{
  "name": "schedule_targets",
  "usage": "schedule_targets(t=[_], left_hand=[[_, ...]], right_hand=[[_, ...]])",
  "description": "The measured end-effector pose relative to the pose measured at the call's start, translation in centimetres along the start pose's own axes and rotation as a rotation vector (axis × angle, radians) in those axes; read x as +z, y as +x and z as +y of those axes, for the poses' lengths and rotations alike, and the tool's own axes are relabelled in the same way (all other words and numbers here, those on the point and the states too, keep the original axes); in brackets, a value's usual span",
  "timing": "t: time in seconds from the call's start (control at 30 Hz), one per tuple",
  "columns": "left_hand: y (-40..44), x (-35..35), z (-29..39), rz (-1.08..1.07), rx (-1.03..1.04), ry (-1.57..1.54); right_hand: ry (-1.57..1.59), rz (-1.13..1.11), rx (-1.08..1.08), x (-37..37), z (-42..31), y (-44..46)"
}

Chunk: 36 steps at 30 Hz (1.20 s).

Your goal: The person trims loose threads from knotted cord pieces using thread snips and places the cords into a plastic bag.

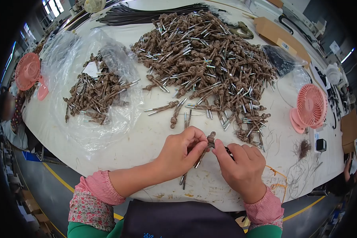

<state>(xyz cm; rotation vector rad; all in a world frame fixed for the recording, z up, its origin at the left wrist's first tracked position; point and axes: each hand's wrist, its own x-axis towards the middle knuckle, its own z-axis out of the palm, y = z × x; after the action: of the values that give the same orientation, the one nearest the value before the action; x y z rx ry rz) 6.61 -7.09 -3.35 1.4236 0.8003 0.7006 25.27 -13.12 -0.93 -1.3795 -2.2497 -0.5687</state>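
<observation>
- Near the front edge of the white-topped table, a brown knotted cord with silvery tips sits between the person's two hands.
- The left hand pinches that cord between thumb and forefinger.
- The right hand curls around a small, black-handled tool, its thumb at the knot.
- Beyond them I see a large heap of similar brown cords, with a round pink plastic fan to its right.

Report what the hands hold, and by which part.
Left hand: silver-tipped brown knotted cord, pinched near its looped end. Right hand: a black object, mostly hidden; held part cannot be told.
</observation>
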Motion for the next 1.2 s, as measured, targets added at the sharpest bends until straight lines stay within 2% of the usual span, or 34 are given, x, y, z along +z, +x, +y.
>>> schedule_targets(t=[0.07,0.7,0.77,0.8,0.87,0.9,0.97,1.0,1.1,1.17,1.2], left_hand=[[0.0,-0.1,-0.4,0.006,0.068,0.113],[-0.1,0.2,-0.4,0.006,0.116,0.109],[0.1,0.2,-0.5,0.016,0.060,-0.088],[0.2,0.0,-0.3,0.016,0.060,-0.088],[0.2,-0.4,0.0,-0.117,-0.029,-0.255],[0.2,-0.3,0.1,-0.119,-0.027,-0.255],[0.1,-0.3,0.2,-0.262,-0.067,-0.368],[0.1,-0.4,0.4,-0.263,-0.067,-0.368],[0.1,-0.7,0.9,-0.310,-0.108,-0.410],[0.1,-0.6,0.7,-0.281,-0.065,-0.309],[0.0,-0.6,0.5,-0.284,-0.063,-0.309]], right_hand=[[0.002,0.000,0.015,0.1,-0.1,0.0],[0.126,-0.012,0.102,0.3,0.0,-0.1],[0.423,0.014,0.296,0.5,0.6,-0.2],[0.423,0.015,0.297,0.2,0.8,0.1],[0.857,-0.102,0.644,-0.9,1.0,0.8],[0.854,-0.100,0.644,-0.6,1.2,0.7],[0.889,-0.102,0.419,0.5,1.5,0.2],[0.888,-0.102,0.419,0.7,1.5,0.0],[0.991,-0.101,0.469,0.6,1.3,-0.5],[1.184,-0.139,0.763,0.0,1.3,-0.3],[1.181,-0.137,0.764,0.1,1.3,-0.3]])
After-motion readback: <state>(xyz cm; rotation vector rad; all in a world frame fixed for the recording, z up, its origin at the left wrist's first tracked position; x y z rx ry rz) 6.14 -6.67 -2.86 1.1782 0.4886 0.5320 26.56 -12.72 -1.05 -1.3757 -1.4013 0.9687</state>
